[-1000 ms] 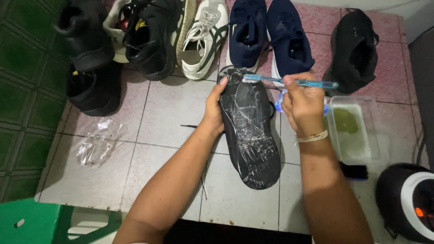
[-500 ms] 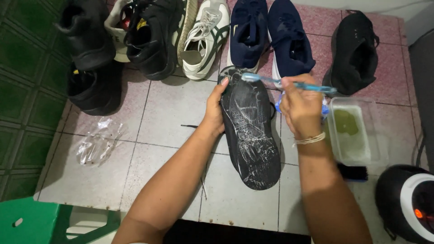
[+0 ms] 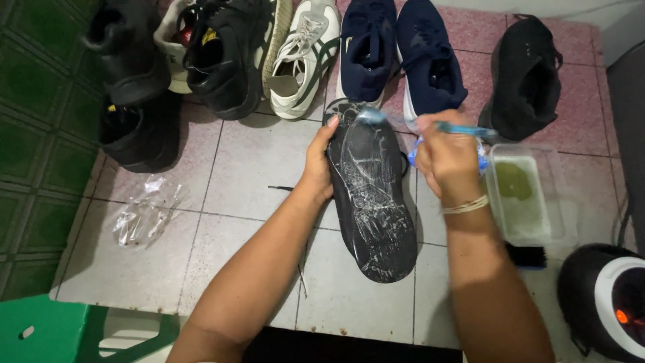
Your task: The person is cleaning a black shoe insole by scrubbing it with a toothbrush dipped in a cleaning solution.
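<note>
I see the pale tiled floor (image 3: 255, 154) with bare room at the left. My left hand (image 3: 319, 165) clamps the black soapy shoe sole (image 3: 373, 195) by its edge. My right hand (image 3: 447, 158) grips the thin blue toothbrush (image 3: 463, 129) over its toe.

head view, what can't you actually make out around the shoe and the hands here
- Toothbrush bristles: head view, blurred over the sole's toe end.
- Black shoe: only the foamy sole shows; its upper faces away.
- Left hand fingers: wrapped behind the shoe's edge.
- Small blue thing under the right hand: mostly covered by it.
- Clear tub: greenish contents unclear.
- Round black device: cut by the frame's corner.
</note>
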